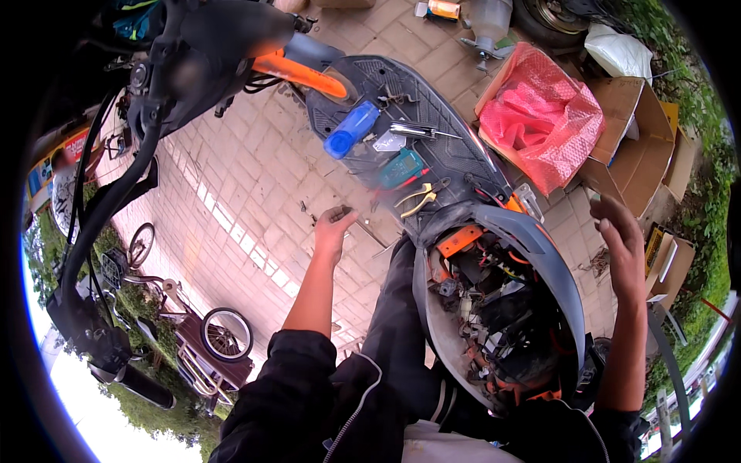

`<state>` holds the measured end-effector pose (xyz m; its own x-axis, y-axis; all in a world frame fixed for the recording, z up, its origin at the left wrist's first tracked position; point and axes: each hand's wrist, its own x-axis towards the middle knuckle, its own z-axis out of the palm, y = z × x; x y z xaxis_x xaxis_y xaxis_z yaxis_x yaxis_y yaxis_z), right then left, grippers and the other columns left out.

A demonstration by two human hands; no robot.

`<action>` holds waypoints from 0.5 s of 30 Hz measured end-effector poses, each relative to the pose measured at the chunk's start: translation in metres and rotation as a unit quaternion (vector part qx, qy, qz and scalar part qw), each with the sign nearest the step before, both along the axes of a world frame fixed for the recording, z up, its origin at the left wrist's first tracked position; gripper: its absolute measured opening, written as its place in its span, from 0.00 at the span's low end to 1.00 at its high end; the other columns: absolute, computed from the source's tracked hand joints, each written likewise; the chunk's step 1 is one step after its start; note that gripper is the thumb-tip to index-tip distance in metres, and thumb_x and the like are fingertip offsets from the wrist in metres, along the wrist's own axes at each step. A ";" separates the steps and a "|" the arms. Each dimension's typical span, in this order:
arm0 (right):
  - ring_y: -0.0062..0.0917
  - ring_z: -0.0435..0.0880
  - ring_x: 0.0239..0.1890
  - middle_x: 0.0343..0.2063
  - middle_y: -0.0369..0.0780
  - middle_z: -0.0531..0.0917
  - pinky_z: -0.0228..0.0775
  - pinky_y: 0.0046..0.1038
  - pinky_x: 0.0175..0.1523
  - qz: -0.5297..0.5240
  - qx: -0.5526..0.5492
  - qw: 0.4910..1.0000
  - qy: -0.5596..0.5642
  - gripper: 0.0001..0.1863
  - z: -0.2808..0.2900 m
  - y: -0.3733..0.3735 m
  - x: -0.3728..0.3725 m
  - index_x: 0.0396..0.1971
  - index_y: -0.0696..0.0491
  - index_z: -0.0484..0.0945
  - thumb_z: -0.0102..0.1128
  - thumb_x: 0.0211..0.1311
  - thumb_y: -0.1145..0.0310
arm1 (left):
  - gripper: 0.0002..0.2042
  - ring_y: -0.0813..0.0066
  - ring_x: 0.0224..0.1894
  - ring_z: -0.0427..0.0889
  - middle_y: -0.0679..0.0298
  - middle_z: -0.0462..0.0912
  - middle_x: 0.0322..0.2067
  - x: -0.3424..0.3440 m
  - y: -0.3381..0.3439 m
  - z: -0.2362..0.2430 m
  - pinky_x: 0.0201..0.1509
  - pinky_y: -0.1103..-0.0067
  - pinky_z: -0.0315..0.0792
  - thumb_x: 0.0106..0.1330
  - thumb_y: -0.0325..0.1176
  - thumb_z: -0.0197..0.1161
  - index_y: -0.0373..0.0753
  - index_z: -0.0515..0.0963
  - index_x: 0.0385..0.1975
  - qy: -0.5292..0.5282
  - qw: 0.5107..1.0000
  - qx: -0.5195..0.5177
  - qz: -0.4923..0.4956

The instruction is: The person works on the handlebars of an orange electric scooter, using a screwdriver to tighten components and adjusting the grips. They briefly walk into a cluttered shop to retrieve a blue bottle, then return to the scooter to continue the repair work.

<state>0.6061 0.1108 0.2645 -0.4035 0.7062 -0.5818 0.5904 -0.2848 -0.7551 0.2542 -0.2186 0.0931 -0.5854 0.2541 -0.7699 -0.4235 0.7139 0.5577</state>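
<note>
Above the paving, left of the scooter's footboard [382, 73], my left hand [334, 225] hangs with fingers loosely bent and nothing visible in it. My right hand [621, 231] is raised beyond the scooter's right side, below the cardboard box, its fingers apart and nothing seen in them. Between my hands is the scooter's uncovered body [575, 297], with tangled wires [502, 289] and an orange part [460, 241] inside. On the footboard lie yellow-handled pliers [421, 201], a teal multimeter [401, 168], a folding tool set [414, 130] and a blue bottle-like container [351, 131].
A cardboard box [629, 143] with pink bubble wrap [540, 116] stands at the right. The handlebar [116, 193] curves along the left. A parked cycle's wheel [226, 334] shows at lower left. A tyre [552, 19] and a white bag [617, 50] lie at the far right.
</note>
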 end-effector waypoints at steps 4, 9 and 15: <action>0.29 0.71 0.55 0.50 0.45 0.75 0.57 0.30 0.61 0.009 0.021 0.999 -0.025 0.21 0.026 -0.042 0.001 0.53 0.63 0.67 0.51 0.61 0.71 | 0.27 0.79 0.34 0.72 0.63 0.77 0.34 -0.005 -0.010 -0.004 0.37 0.83 0.66 0.49 0.38 0.71 0.27 0.72 0.46 -0.018 1.000 0.008 0.003; 0.29 0.72 0.54 0.49 0.45 0.76 0.56 0.30 0.62 -0.074 0.031 0.995 -0.063 0.20 0.037 -0.089 0.000 0.53 0.63 0.68 0.50 0.62 0.70 | 0.26 0.79 0.34 0.72 0.63 0.77 0.34 -0.002 -0.037 -0.003 0.36 0.83 0.65 0.49 0.38 0.71 0.27 0.73 0.44 -0.039 0.999 -0.001 0.032; 0.29 0.71 0.55 0.51 0.45 0.74 0.55 0.29 0.62 -0.128 0.072 0.987 -0.058 0.19 0.045 -0.141 -0.014 0.53 0.63 0.68 0.50 0.63 0.72 | 0.29 0.76 0.36 0.73 0.61 0.77 0.36 -0.003 -0.054 0.013 0.38 0.81 0.65 0.47 0.38 0.72 0.25 0.72 0.45 -0.052 0.998 -0.025 0.002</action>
<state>0.5921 -0.0300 0.3099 -0.1376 0.8551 -0.4999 0.5978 -0.3307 -0.7302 0.2516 -0.2727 0.1056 -0.5022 0.2110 -0.8386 -0.4812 0.7376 0.4738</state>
